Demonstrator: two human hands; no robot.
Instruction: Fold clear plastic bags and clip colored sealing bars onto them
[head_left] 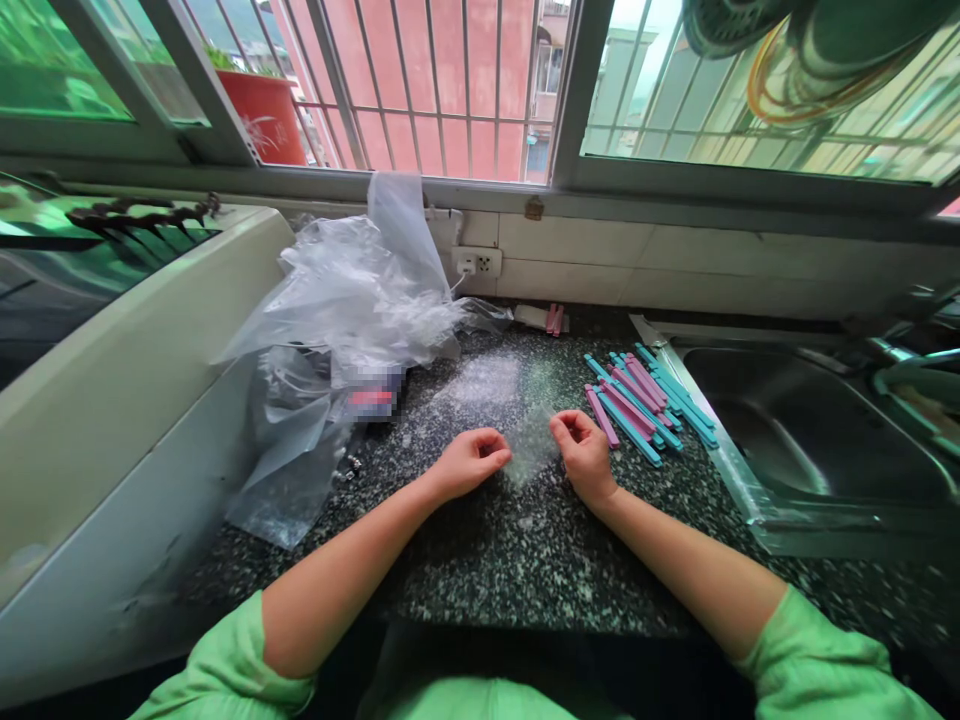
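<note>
My left hand (471, 462) and my right hand (581, 455) rest on a dark speckled stone counter (525, 560), both curled into pinches. Between them they hold a small clear plastic bag (531, 440), each gripping one edge of it. Just right of my right hand lies a heap of several pink and blue plastic sticks (641, 400). Two more pink sticks (553, 319) lie at the back by the wall.
A big crumpled clear plastic bag (352, 310) sits at the left back, with smaller clear bags (292, 480) in front. A white appliance (112, 400) flanks the left. A steel sink (810, 440) is on the right. A wall socket (478, 263) sits under the barred window.
</note>
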